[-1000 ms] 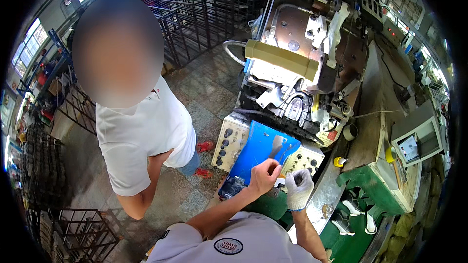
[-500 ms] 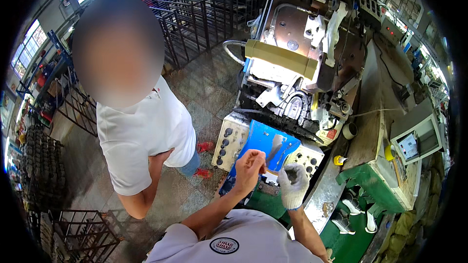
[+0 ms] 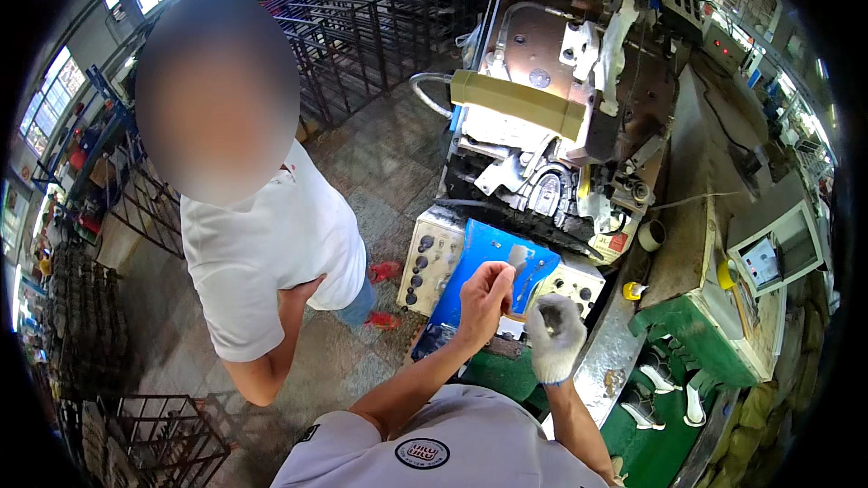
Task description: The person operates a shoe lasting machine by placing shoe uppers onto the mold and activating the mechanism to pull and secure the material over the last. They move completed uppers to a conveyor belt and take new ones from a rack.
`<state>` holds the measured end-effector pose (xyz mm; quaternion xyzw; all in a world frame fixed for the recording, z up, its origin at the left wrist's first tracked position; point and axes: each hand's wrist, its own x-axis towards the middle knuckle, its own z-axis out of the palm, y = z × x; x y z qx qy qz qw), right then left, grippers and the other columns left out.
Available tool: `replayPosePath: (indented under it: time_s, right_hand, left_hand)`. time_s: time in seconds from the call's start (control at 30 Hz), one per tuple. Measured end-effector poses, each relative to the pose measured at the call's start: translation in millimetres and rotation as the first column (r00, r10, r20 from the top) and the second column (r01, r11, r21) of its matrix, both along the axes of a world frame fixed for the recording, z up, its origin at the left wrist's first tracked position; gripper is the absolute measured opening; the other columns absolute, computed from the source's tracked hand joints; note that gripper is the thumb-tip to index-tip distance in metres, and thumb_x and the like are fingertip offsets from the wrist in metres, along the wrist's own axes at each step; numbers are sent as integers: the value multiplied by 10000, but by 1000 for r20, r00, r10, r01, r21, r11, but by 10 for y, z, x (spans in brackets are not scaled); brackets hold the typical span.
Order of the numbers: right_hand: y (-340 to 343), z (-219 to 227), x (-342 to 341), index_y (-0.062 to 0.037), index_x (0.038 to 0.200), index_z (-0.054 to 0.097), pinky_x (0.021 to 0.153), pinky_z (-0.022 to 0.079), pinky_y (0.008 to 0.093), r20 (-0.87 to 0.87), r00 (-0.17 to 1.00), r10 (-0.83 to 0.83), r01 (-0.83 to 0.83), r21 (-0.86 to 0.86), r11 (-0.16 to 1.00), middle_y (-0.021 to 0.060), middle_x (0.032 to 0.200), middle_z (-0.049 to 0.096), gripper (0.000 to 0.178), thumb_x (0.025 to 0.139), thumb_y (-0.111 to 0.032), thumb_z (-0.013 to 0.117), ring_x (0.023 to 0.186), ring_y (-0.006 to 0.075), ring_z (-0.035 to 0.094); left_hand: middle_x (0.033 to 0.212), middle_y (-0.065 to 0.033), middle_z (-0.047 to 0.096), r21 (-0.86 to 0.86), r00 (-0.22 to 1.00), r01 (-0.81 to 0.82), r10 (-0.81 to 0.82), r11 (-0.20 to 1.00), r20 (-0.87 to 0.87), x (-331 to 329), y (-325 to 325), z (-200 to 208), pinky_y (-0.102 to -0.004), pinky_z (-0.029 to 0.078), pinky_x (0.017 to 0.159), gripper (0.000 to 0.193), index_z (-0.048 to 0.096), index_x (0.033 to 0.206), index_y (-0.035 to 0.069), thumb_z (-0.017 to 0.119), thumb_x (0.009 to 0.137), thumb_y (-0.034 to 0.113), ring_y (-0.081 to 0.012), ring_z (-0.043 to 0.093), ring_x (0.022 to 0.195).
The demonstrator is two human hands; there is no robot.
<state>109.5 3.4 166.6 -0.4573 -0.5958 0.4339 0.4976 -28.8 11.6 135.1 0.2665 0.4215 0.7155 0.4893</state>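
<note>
My bare left hand (image 3: 486, 300) is raised over the blue sloping panel (image 3: 485, 246) on the front of a machine. Its fingers are closed in a pinch, and whatever they may hold is too small to make out. Beside it on the right, my right hand (image 3: 554, 336) wears a white knit glove. Those gloved fingers curl in toward the thumb, and I cannot see what lies inside them. The two hands are a short gap apart. Cream control boxes with black knobs (image 3: 425, 258) flank the blue panel.
The machine's metal head (image 3: 542, 190) stands beyond the panel under a lit lamp bar (image 3: 518, 105). At left stands a person in a white shirt (image 3: 271, 253). To the right are a small yellow bottle (image 3: 635, 291), shoes (image 3: 644, 407) on a green surface, and a boxed screen (image 3: 761, 262).
My left hand has shifted right and slightly up over the blue panel. The gloved right hand has moved a little right. The person at left keeps the same pose.
</note>
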Motion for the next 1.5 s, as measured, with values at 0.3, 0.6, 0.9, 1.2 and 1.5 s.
replayPosePath:
  time_s: [0.3,0.6,0.9,1.2,1.5]
  right_hand:
    - [-67,-303,184,-6,852,664,525,449,223,73,996,-54,71,-260,963,0,704,644,182,956,-149,707,577,43,563]
    - [-27,-545,215,-7,839,649,509,439,229,150,987,-51,78,-178,981,-5,679,621,168,947,-126,701,555,46,543]
    - [-138,-426,275,1,893,668,543,450,229,51,998,-22,34,-249,968,6,713,641,129,947,-113,694,605,51,555]
    - [-283,-450,435,9,846,678,504,449,242,-27,997,-68,57,-301,952,6,666,626,156,928,-118,714,556,59,549]
    - [-290,-1020,1161,-18,850,616,401,388,252,-47,963,-265,215,-458,862,14,593,558,208,965,-185,663,432,96,492]
  left_hand:
    - [572,19,532,-115,912,-4,-43,993,-409,152,4,-550,-265,342,454,349,595,727,6,646,1002,216,-38,459,516]
    - [625,-7,611,-161,870,71,-140,984,-472,292,-90,-943,-254,396,458,229,695,912,-14,647,1000,192,-55,531,507]
    - [670,-32,646,-43,857,25,-44,999,-514,313,-150,-510,-267,424,479,193,696,1031,-2,636,1005,180,-64,542,536]
    - [687,-143,635,20,693,89,-48,996,-719,386,-291,-518,-404,461,583,241,661,828,46,614,985,223,-317,649,639]
    - [970,-139,696,219,475,13,187,976,-860,494,-67,-354,-386,558,672,157,671,1041,25,652,925,127,-293,696,816]
